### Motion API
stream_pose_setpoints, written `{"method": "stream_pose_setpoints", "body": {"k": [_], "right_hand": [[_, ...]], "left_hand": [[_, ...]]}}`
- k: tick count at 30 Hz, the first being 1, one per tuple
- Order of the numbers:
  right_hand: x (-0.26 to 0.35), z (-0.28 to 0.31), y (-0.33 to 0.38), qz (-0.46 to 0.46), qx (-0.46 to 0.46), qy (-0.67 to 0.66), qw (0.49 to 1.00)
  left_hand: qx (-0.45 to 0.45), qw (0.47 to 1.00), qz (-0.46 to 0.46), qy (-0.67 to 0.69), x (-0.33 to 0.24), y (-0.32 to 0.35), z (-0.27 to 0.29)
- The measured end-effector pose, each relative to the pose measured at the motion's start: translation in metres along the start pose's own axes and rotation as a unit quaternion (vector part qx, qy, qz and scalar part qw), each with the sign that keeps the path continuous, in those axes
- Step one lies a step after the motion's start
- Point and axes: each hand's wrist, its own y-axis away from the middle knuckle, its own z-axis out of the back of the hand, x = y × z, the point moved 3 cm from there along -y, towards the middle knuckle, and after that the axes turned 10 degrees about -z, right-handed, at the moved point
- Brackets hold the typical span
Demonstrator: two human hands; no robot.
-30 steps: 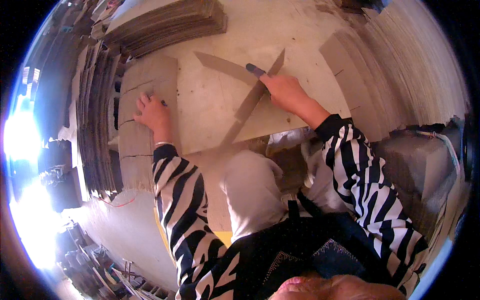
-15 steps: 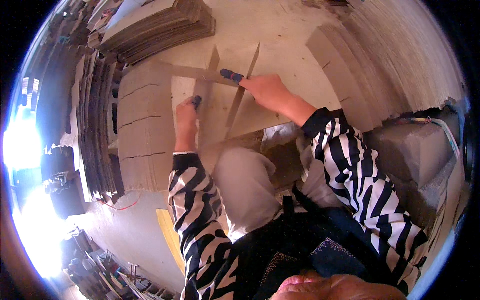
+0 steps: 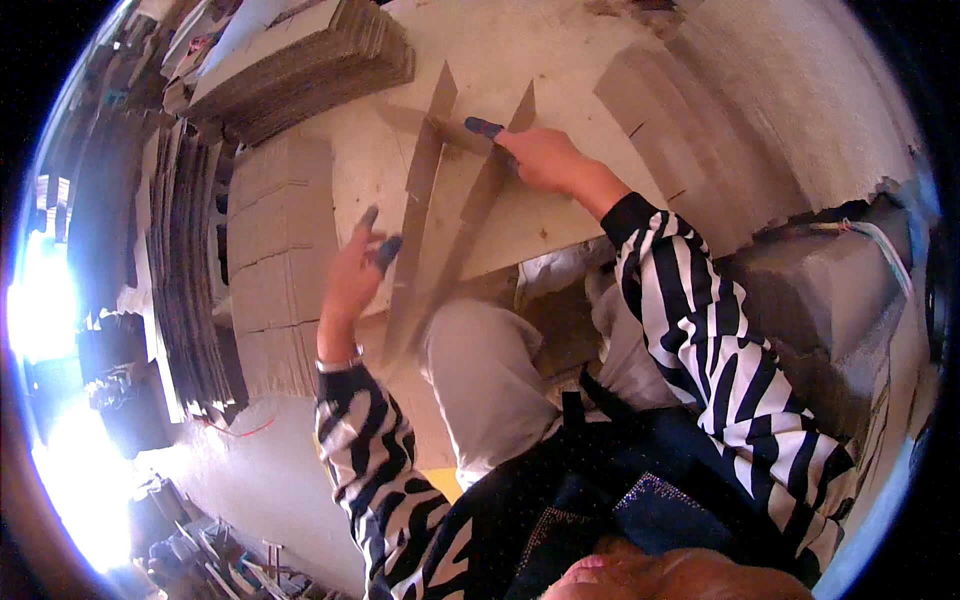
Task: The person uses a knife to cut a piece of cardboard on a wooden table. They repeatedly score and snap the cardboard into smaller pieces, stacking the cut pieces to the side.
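Note:
Slotted cardboard strips stand on edge and cross each other on the pale board in front of me. One long strip runs close beside my left hand. Its fingers are apart, with dark covers on two fingertips, and it grips nothing. My right hand is closed at the far part of the second long strip, near where a short cross strip meets it. A dark cover sits on its extended digit; the other fingers are partly hidden beneath the hand.
A stack of slotted cardboard strips lies at the left, with upright cardboard sheets beyond it. Another cardboard stack is at the far left. More slotted strips lie at the right. The board's near edge is above my knees.
My left hand has opened and moved left and toward me. The left long strip now stands across the cross strip, nearer the other long one. My right hand has shifted slightly away from me.

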Motion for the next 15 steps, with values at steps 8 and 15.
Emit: {"method": "stream_pose_setpoints", "body": {"k": [8, 15], "right_hand": [[-0.098, 0.072, 0.131, -0.186, -0.221, 0.178, 0.941], [-0.167, 0.057, 0.166, -0.198, -0.265, 0.182, 0.926]], "left_hand": [[-0.336, 0.929, 0.063, 0.142, 0.027, 0.186, -0.021], [-0.353, 0.899, -0.008, 0.26, 0.017, 0.114, -0.065]]}}
